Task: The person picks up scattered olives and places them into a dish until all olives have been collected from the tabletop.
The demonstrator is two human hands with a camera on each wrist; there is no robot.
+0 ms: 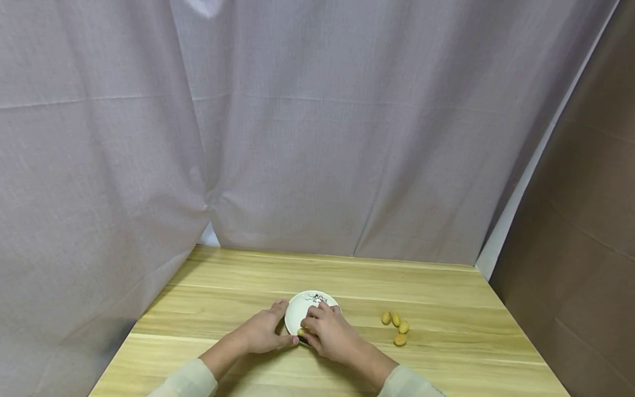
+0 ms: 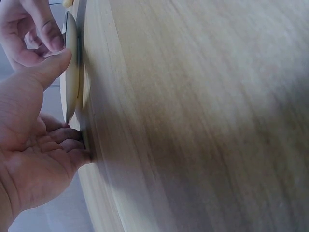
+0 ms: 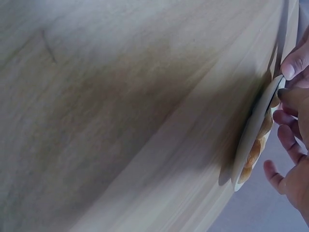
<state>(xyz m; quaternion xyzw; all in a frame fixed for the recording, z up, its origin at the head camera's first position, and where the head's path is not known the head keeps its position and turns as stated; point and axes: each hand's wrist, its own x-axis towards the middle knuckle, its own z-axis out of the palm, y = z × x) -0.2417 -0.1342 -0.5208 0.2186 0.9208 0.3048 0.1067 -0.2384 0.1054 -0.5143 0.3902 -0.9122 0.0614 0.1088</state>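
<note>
A small white plate (image 1: pixel 296 310) with a dark floral pattern lies on the wooden table. My left hand (image 1: pixel 263 330) holds its left side, thumb at the near rim and fingers at the far left; the left wrist view shows the plate (image 2: pixel 72 72) edge-on between them. Over the plate, my right hand (image 1: pixel 329 332) pinches a small yellow oval fruit (image 1: pixel 300 332) near the near rim, beside the left thumb. In the right wrist view, several such fruits (image 3: pixel 253 152) rest along the plate's inside edge, largely hidden by the right hand in the head view.
Several loose yellow oval fruits (image 1: pixel 396 319) lie on the table (image 1: pixel 446 309) to the right of the plate. A grey curtain (image 1: pixel 317 165) hangs behind and on the left. A brown curtain (image 1: pixel 585 220) hangs on the right.
</note>
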